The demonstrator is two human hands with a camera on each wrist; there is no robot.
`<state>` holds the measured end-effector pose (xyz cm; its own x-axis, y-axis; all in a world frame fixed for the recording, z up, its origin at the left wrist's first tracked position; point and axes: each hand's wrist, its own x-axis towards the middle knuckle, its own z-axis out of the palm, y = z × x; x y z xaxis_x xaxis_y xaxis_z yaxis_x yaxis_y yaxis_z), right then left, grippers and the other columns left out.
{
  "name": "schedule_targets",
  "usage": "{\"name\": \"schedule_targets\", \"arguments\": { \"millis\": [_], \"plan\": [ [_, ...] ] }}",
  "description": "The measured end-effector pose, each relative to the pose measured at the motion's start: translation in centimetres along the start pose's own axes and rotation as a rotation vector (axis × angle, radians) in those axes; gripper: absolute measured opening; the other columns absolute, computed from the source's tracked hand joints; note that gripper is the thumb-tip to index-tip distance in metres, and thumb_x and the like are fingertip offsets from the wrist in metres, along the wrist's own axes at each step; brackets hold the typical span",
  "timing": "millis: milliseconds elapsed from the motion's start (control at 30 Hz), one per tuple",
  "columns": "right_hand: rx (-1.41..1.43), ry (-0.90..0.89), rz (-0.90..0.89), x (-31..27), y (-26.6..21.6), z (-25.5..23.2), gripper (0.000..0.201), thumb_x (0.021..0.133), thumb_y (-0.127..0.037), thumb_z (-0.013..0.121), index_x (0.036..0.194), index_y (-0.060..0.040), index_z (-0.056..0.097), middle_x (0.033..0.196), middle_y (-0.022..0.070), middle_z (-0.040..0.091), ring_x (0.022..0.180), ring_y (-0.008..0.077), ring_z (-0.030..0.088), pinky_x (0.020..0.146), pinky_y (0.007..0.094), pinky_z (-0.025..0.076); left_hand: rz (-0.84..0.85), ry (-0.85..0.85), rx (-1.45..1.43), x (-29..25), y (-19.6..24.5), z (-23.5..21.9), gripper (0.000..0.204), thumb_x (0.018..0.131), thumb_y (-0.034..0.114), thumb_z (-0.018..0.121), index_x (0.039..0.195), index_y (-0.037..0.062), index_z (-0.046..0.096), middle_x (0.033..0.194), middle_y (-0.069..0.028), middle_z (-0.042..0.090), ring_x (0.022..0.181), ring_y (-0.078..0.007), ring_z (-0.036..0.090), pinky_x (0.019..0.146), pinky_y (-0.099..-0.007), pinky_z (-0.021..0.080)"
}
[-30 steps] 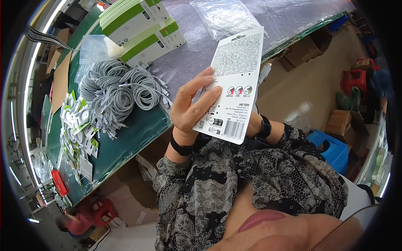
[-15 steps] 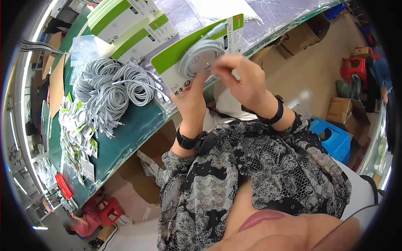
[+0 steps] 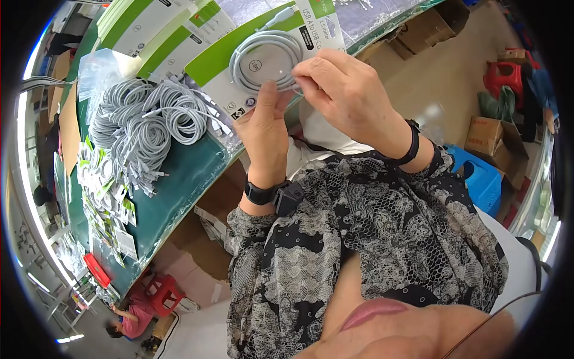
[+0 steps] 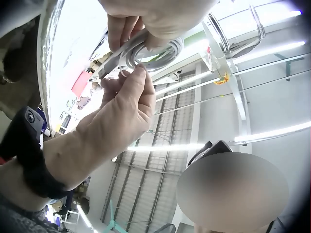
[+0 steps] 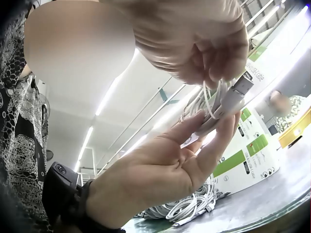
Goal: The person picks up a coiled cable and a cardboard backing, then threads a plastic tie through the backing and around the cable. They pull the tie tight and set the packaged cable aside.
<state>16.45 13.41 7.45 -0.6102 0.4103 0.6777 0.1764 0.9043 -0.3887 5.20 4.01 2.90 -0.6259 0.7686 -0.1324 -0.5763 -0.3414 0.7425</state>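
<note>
The left hand (image 3: 263, 134) holds a green-and-white packaging card (image 3: 239, 66) from below, thumb against the coiled white USB cable (image 3: 266, 60) mounted on its face. The right hand (image 3: 347, 99) has its grip pinched on the coil's edge. Loose grey cable bundles (image 3: 149, 125) lie on the green surface (image 3: 173, 185) beyond.

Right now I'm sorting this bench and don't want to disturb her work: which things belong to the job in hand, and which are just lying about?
In hand:
- backing card, held by the left hand
- coiled cable on it, pinched by the right hand

Lying about:
- pile of loose cables
- stacked cards
- small tags
- cardboard boxes
- blue stool
</note>
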Motion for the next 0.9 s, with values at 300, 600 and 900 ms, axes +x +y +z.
{"name": "schedule_targets", "arguments": {
  "millis": [300, 600, 900],
  "plan": [
    [-0.052, -0.106, -0.044, 0.4, -0.2, -0.4, 0.013, 0.076, -0.008, 0.063, 0.087, -0.0043, 0.057, 0.078, 0.0069, 0.055, 0.073, 0.0242, 0.059, 0.062, 0.0332, 0.049, 0.030, 0.015, 0.006, 0.2, -0.4, -0.5, 0.031, 0.089, 0.002, 0.058, 0.119, 0.0028, 0.050, 0.109, -0.0087, 0.060, 0.094, -0.0183, 0.062, 0.079, -0.0342, 0.056],
    [0.617, -0.072, 0.256, 0.7, 0.2, 0.1, 0.012, 0.081, -0.002, 0.063, 0.092, -0.0016, 0.060, 0.075, 0.0069, 0.061, 0.067, 0.0159, 0.061, 0.062, 0.0251, 0.049, -0.038, 0.032, -0.030, -0.1, 0.4, 0.5, 0.023, 0.091, 0.008, 0.056, 0.110, -0.0054, 0.055, 0.103, -0.0117, 0.063, 0.091, -0.0195, 0.063, 0.081, -0.0348, 0.055],
    [0.804, -0.202, 0.446, 1.0, 0.8, 0.1, 0.005, 0.087, -0.001, 0.058, 0.091, -0.0007, 0.059, 0.072, 0.0019, 0.060, 0.064, 0.0069, 0.057, 0.060, 0.0208, 0.048, -0.037, -0.006, 0.016, -0.1, 0.0, -0.1, 0.024, 0.091, 0.008, 0.058, 0.112, -0.0022, 0.055, 0.102, -0.0099, 0.062, 0.090, -0.0187, 0.063, 0.080, -0.0340, 0.054]
  ]
}}
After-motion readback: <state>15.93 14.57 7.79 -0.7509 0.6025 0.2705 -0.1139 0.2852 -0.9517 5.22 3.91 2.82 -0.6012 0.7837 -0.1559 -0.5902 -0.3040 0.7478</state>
